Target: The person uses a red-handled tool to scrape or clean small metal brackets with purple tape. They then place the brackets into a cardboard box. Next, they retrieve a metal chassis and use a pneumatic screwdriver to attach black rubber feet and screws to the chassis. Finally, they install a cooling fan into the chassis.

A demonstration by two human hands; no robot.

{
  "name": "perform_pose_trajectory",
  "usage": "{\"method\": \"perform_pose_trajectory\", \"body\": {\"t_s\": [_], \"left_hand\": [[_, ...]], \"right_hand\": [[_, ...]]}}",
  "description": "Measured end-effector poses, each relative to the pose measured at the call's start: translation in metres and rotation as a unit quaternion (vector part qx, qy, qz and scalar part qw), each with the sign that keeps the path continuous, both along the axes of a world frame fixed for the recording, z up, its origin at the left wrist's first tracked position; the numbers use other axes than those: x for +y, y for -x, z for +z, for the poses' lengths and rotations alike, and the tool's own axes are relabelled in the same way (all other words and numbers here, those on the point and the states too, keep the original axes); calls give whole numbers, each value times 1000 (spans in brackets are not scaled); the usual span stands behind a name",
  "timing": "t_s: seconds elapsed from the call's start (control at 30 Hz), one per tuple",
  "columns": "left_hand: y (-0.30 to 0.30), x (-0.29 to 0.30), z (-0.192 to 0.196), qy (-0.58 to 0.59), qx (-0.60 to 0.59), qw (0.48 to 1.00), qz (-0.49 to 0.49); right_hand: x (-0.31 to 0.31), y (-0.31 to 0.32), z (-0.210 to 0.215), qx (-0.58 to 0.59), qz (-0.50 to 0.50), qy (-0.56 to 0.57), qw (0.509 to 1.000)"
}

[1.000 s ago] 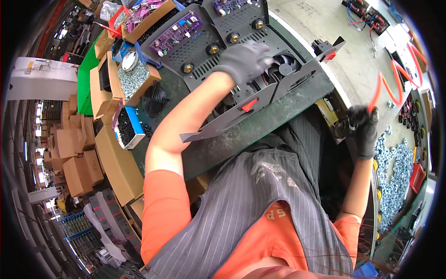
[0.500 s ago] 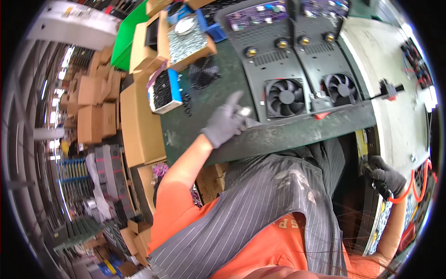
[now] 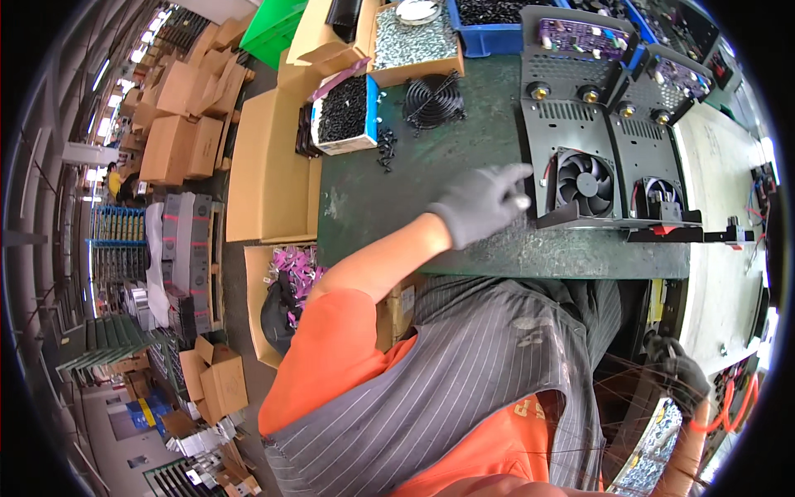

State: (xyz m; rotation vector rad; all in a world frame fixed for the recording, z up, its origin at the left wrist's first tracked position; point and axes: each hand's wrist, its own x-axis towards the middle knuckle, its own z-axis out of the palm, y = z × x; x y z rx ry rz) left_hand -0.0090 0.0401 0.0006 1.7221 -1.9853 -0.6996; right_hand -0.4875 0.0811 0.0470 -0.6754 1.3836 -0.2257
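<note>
My left hand (image 3: 489, 205), in a grey glove, reaches over the green worktable (image 3: 389, 211). Its index finger is stretched out to the left edge of a black perforated metal panel (image 3: 571, 132); whether it touches is unclear. A pale spot shows by the lower fingertips, too small to make out. This panel carries a black fan (image 3: 585, 182), and a second panel (image 3: 650, 145) beside it has another fan (image 3: 660, 197). Low at the right, my gloved right hand (image 3: 681, 379) is closed around a dark tool, mostly hidden, near an orange hose (image 3: 737, 406).
A black round fan guard (image 3: 433, 101) lies on the table, near loose black screws (image 3: 387, 149) and a box of black screws (image 3: 344, 112). Behind are a carton of silvery screws (image 3: 414, 45) and a blue bin (image 3: 490, 37). A pale board (image 3: 720, 240) borders the right.
The view has shifted, so the panels and boxes sit farther right. My left hand has moved to the panel's left edge. My right hand appears lower, still closed.
</note>
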Motion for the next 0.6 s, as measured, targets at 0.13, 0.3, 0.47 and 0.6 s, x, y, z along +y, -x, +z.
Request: {"method": "perform_pose_trajectory", "body": {"t_s": [0.13,0.3,0.47,0.6], "left_hand": [[-68,33,22,93,-122,978,138],[-124,51,-2,91,-217,928,289],[-120,33,-18,86,-265,913,299],[-115,31,-14,88,-288,904,303]], "right_hand": [[32,11,48,79,-11,7,997],[81,6,52,95,-96,104,985],[89,-58,24,20,-117,186,975],[76,-104,-9,31,-75,186,979]]}}
